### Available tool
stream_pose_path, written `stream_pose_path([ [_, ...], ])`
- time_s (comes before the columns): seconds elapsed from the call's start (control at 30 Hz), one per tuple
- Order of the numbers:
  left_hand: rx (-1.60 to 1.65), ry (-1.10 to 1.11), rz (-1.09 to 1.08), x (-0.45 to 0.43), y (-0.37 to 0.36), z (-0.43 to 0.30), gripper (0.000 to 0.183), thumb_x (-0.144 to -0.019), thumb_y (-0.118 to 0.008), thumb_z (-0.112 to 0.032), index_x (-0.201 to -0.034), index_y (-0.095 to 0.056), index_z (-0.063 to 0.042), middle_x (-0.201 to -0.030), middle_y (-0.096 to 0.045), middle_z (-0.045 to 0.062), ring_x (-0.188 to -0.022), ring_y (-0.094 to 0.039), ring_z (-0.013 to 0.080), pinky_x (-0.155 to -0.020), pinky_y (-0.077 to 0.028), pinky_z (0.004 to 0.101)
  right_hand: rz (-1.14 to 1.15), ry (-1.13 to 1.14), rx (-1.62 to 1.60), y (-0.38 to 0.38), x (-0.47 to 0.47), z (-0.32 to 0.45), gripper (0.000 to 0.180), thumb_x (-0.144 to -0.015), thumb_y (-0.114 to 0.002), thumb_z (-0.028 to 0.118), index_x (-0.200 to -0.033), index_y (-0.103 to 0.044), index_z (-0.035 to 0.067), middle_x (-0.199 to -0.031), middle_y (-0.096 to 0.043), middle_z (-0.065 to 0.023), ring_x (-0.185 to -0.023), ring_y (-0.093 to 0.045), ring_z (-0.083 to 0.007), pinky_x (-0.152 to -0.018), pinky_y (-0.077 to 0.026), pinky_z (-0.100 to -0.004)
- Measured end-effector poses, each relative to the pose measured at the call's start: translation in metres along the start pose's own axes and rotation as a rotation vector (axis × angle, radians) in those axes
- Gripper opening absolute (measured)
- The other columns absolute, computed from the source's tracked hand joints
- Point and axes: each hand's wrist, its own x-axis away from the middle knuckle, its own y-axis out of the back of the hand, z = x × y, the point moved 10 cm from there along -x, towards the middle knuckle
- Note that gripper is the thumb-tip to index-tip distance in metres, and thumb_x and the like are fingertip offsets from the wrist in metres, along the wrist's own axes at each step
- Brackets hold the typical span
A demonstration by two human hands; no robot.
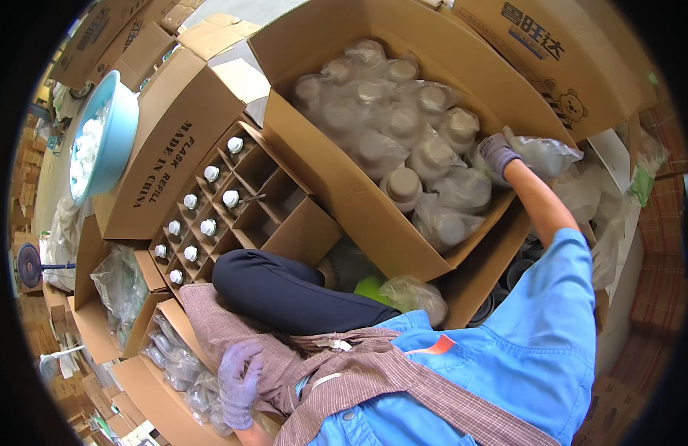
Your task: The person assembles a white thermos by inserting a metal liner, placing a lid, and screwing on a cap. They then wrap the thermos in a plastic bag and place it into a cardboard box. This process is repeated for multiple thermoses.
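My right hand (497, 153), in a grey knit glove, is at the right end of a large cardboard box (344, 184). Its fingers are curled, and its palm is hidden. Close against it, over the box's corner, is a clear plastic-bagged item (547, 156). Inside the box are several bagged pieces with pale round caps (402, 187). My left hand (241, 379), in a lavender glove, hovers beside my brown checked apron with its fingers loosely bent and nothing visible in them. Nearest to it is an open carton (149, 390) of plastic-bagged parts (179, 362).
A divided carton (294, 223) holds several silver-topped flask refills (208, 227) left of my knee. Beyond it, a light blue basin (112, 145) contains white pieces. Dark round parts (517, 273) sit in a carton by my right side. A blue fan (29, 265) stands far left.
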Motion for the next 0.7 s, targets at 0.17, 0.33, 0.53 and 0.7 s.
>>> stream_pose_path([
  [0.17, -0.018, 0.171, -0.038, 0.010, 0.006, 0.005, 0.019, -0.088, -0.068, -0.008, -0.105, -0.070, 0.000, -0.108, -0.069, 0.016, -0.100, -0.065, 0.0315, -0.091, -0.050, 0.0387, -0.020, 0.004, -0.409, -0.025, -0.064, 0.057, 0.036, -0.089, -0.066, 0.027, -0.122, -0.069, 0.015, -0.128, -0.068, -0.0074, -0.123, -0.062, -0.0259, -0.114, -0.034, -0.0542],
  [0.33, 0.002, 0.195, -0.058, 0.005, 0.008, 0.012, 0.020, -0.088, -0.068, -0.011, -0.105, -0.070, 0.000, -0.108, -0.069, 0.016, -0.101, -0.065, 0.0322, -0.091, -0.050, 0.0389, 0.031, 0.012, -0.547, -0.064, -0.088, 0.066, 0.042, -0.085, -0.065, 0.035, -0.120, -0.068, 0.012, -0.136, -0.063, -0.0107, -0.129, -0.056, -0.0299, -0.109, -0.040, -0.0480],
  [0.53, -0.024, 0.189, -0.100, -0.002, 0.015, 0.010, 0.021, -0.088, -0.068, -0.010, -0.107, -0.071, -0.001, -0.107, -0.070, 0.016, -0.102, -0.065, 0.0320, -0.091, -0.051, 0.0394, -0.048, -0.004, -0.990, 0.115, -0.042, 0.105, 0.043, -0.084, -0.058, 0.028, -0.116, -0.071, 0.002, -0.123, -0.067, -0.0224, -0.115, -0.063, -0.0408, -0.100, -0.049, -0.0466],
  [0.7, -0.020, 0.169, -0.123, 0.014, 0.017, 0.012, 0.020, -0.088, -0.069, -0.009, -0.107, -0.071, -0.003, -0.108, -0.070, 0.014, -0.101, -0.066, 0.0323, -0.092, -0.051, 0.0395, 0.102, 0.055, -1.120, 0.061, -0.155, 0.192, 0.062, -0.076, -0.076, 0.039, -0.126, -0.067, 0.003, -0.131, -0.064, -0.0239, -0.123, -0.059, -0.0391, -0.103, -0.047, -0.0445],
])
